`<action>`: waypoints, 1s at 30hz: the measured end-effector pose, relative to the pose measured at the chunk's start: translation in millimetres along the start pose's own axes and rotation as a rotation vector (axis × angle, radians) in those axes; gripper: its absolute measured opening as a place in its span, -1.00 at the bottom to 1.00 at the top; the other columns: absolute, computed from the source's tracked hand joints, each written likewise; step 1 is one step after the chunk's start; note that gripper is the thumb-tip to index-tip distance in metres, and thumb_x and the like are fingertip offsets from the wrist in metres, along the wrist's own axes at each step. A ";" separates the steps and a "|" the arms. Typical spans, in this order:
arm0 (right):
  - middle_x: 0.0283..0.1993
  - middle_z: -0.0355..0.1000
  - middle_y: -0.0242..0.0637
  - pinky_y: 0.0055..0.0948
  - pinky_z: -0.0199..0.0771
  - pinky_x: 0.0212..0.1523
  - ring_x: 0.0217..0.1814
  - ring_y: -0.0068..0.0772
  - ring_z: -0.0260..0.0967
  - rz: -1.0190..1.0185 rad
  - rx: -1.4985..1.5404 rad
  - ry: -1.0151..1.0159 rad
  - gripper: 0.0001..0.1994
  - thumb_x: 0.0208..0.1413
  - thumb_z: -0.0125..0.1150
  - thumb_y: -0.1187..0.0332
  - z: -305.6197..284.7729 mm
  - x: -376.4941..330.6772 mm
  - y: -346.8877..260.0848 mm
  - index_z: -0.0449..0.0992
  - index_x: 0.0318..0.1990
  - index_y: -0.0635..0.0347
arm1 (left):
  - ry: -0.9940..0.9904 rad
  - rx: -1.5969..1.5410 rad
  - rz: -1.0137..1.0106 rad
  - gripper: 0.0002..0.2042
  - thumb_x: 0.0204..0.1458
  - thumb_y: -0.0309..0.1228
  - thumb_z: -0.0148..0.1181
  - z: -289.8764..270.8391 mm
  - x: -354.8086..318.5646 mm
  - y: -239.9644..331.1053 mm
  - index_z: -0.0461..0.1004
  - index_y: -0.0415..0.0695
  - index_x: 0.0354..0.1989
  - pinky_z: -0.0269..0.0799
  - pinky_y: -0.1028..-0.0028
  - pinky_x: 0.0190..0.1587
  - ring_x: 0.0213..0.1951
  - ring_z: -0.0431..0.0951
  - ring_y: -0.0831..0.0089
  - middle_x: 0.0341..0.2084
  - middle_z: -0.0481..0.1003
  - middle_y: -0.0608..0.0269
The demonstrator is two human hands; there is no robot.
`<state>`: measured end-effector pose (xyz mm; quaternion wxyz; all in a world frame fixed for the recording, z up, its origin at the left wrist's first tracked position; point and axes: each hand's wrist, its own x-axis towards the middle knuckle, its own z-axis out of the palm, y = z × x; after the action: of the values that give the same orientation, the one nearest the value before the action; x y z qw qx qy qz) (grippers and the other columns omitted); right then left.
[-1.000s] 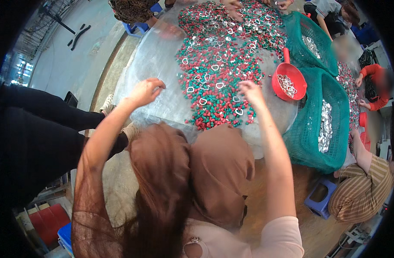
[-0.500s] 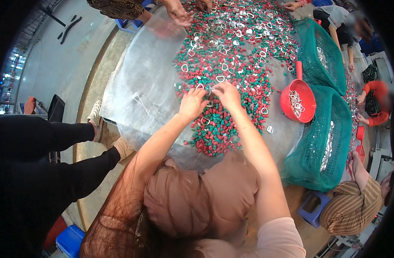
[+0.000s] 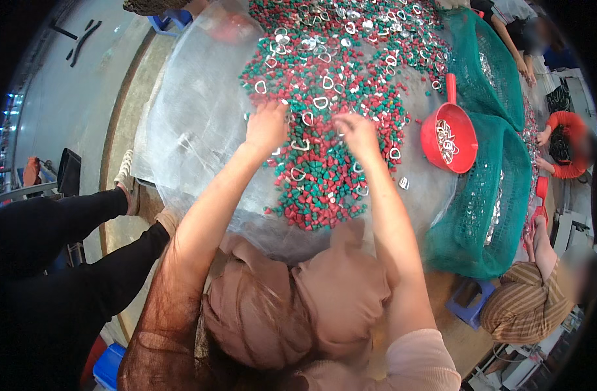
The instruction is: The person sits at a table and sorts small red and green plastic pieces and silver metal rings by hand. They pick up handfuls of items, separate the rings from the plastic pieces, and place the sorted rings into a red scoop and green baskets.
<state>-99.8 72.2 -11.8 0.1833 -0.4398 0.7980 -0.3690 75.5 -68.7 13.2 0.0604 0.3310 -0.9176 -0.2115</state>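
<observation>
Both hands are laid palm-down on the near part of a heap of red and green pellets (image 3: 324, 176) mixed with silvery metal rings (image 3: 300, 145). The left hand (image 3: 267, 126) is loosely curled, its fingertips buried in the heap; whether a ring is pinched cannot be told. The right hand (image 3: 358, 132) is likewise half-closed over the pellets, its grip hidden. Sorting appears to be in hand: rings are judged to be picked from the pellets, so a clean pinch on one ring is called for next. Farther off, on the plastic-covered bench (image 3: 194, 130), a red scoop (image 3: 449, 137) holding rings is seen beside green mesh bags (image 3: 487, 215).
</observation>
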 end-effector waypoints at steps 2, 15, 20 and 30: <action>-0.29 0.53 -0.34 -0.51 0.42 -0.23 -0.25 -0.52 0.45 0.299 0.451 -0.066 -0.80 0.11 0.12 0.40 -23.7 2.3 -12.2 0.55 -0.12 0.16 | 0.173 0.056 0.177 -0.69 -0.08 -0.41 0.20 4.5 5.7 -0.3 0.46 -0.05 -0.09 0.38 0.25 -0.05 -0.07 0.43 0.16 -0.11 0.47 0.17; -0.42 0.40 -0.34 -0.41 0.38 -0.37 -0.41 -0.41 0.39 0.216 -0.306 -0.134 -0.86 -0.06 0.30 0.38 -37.4 -138.7 2.9 0.52 -0.34 0.19 | 0.121 -0.524 0.117 -0.69 0.13 -0.28 0.03 1.8 -1.1 -22.0 0.46 -0.11 0.01 0.34 0.33 0.03 -0.02 0.47 0.23 -0.08 0.48 0.05; -0.37 0.41 -0.36 -0.45 0.34 -0.42 -0.36 -0.42 0.39 0.310 0.329 0.063 -0.86 0.01 0.25 0.37 -46.1 -134.4 33.1 0.52 -0.27 0.17 | -0.144 -1.072 -0.215 -0.68 0.12 -0.28 0.05 -16.5 -24.4 -30.3 0.44 -0.12 0.01 0.39 0.48 -0.11 -0.10 0.50 0.44 -0.19 0.48 0.20; -0.21 0.50 -0.35 -0.59 0.36 -0.41 -0.25 -0.50 0.45 0.563 1.117 -0.196 -0.87 0.17 0.06 0.30 -37.4 -96.2 5.0 0.44 -0.22 0.13 | -0.213 -0.403 0.049 -0.83 -0.09 -0.39 0.25 26.1 -89.4 5.1 0.44 -0.12 -0.34 0.43 0.29 -0.30 -0.36 0.53 0.25 -0.41 0.48 0.21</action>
<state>-73.2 170.5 6.1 0.5473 -0.0827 0.5499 -0.6255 135.1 0.5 -5.6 0.0331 0.2658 -0.8657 -0.4228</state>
